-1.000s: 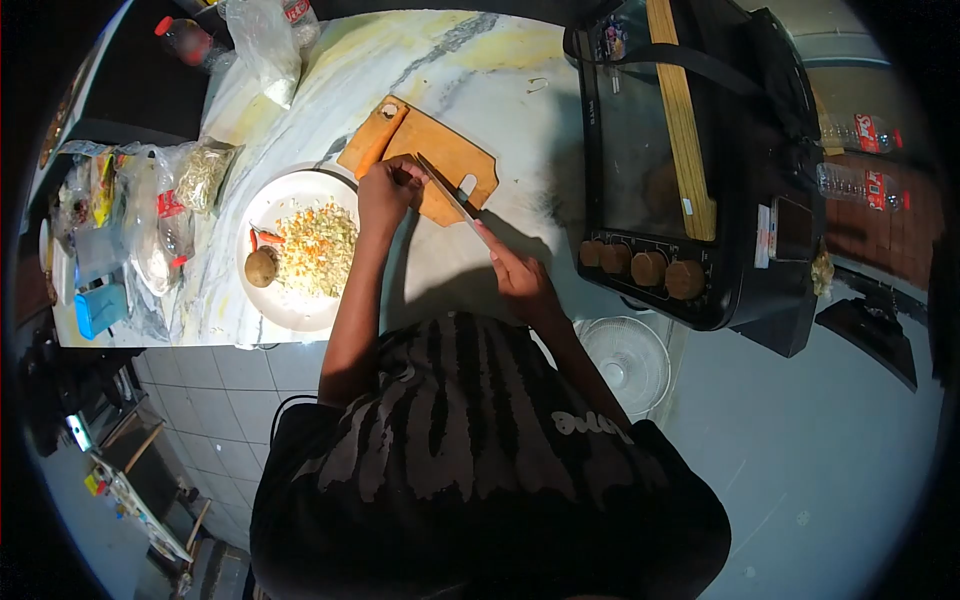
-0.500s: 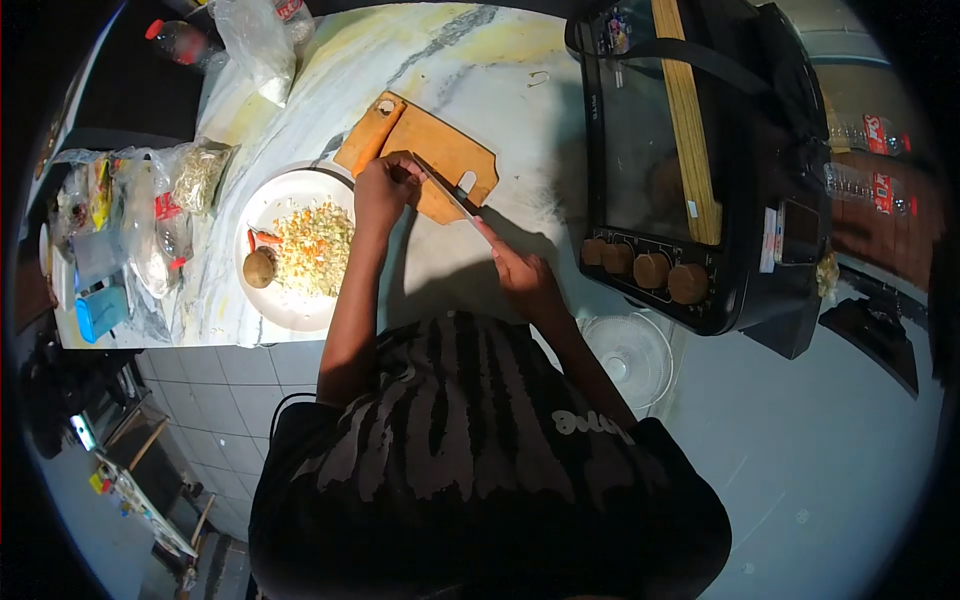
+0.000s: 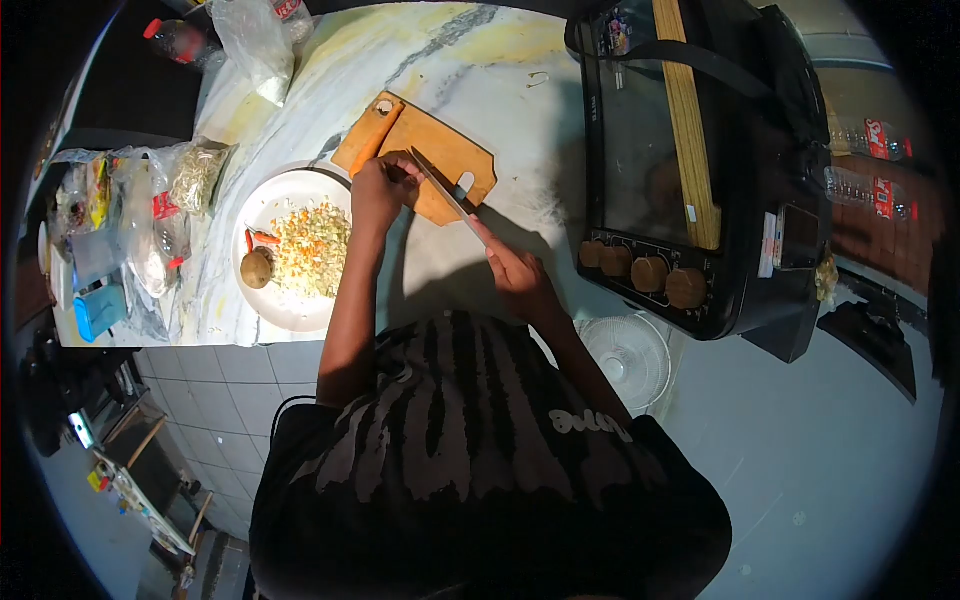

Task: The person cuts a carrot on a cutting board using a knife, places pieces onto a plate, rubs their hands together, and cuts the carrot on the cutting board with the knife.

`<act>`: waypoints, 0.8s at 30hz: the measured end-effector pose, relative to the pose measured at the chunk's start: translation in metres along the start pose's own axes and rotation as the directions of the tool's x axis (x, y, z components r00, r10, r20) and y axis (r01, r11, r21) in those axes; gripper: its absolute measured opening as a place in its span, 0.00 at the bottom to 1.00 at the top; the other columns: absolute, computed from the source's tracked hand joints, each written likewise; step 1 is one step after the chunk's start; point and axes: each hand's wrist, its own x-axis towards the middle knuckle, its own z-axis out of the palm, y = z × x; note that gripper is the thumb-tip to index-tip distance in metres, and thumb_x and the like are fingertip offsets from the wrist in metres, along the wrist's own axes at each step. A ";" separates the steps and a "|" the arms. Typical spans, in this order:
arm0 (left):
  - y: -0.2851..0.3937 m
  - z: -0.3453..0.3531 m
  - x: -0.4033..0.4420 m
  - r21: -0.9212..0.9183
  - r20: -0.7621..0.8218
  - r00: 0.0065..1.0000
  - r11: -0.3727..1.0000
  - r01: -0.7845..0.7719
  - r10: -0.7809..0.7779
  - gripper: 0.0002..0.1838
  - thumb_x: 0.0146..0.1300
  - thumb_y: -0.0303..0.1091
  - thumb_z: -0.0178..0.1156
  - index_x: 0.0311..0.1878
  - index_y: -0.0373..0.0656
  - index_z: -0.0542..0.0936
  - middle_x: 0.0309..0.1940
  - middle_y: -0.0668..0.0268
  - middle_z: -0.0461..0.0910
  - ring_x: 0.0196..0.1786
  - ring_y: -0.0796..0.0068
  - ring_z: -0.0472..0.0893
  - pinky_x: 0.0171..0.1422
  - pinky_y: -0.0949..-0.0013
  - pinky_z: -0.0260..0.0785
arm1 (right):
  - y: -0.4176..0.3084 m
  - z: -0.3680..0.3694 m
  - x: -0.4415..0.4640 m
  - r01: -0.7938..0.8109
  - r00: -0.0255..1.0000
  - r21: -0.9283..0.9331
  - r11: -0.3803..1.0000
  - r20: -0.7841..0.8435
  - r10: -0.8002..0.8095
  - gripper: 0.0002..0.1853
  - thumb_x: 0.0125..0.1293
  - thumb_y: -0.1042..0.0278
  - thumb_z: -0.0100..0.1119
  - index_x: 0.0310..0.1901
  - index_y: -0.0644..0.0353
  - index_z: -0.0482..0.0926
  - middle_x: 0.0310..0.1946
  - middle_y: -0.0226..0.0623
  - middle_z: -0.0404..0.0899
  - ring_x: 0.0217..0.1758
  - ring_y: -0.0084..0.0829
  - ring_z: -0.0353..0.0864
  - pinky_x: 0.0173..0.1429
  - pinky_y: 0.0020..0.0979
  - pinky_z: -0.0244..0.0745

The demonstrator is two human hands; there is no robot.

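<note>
My right hand (image 3: 518, 275) is closed round the handle of a knife (image 3: 445, 190). The blade slants up and left across a wooden cutting board (image 3: 450, 145), its tip beside my left fingers. My left hand (image 3: 383, 190) is closed at the board's lower left side, the fingertips pinched together; what they hold, if anything, is hidden. A carrot (image 3: 377, 138) lies along the board's left edge, its lower end next to my left hand. Left of that hand, a white plate (image 3: 290, 315) bears finely diced vegetables (image 3: 312, 250), red chillies (image 3: 265, 238) and a round brown item (image 3: 256, 270).
A black oven (image 3: 650, 170) with wooden-looking knobs stands on the right. Plastic bags (image 3: 200, 180), a blue box (image 3: 100, 313) and a red-capped bottle (image 3: 180, 42) sit on the left of the marble counter (image 3: 450, 60). A fan (image 3: 628, 362) stands below the counter by my right arm.
Both hands stay almost where they were. The knife blade has shifted slightly, with its tip a little higher and clearer of the left fingers.
</note>
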 end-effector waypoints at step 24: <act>0.005 -0.002 -0.005 0.005 -0.038 0.999 1.000 -0.020 0.020 0.07 0.57 0.32 0.74 0.33 0.41 0.86 0.26 0.67 0.86 0.29 0.75 0.84 0.37 0.69 0.73 | 0.007 0.002 -0.002 0.029 0.996 -0.263 0.964 -0.073 -0.050 0.26 0.77 0.68 0.47 0.74 0.37 0.69 0.45 0.48 0.83 0.39 0.54 0.82 0.46 0.54 0.77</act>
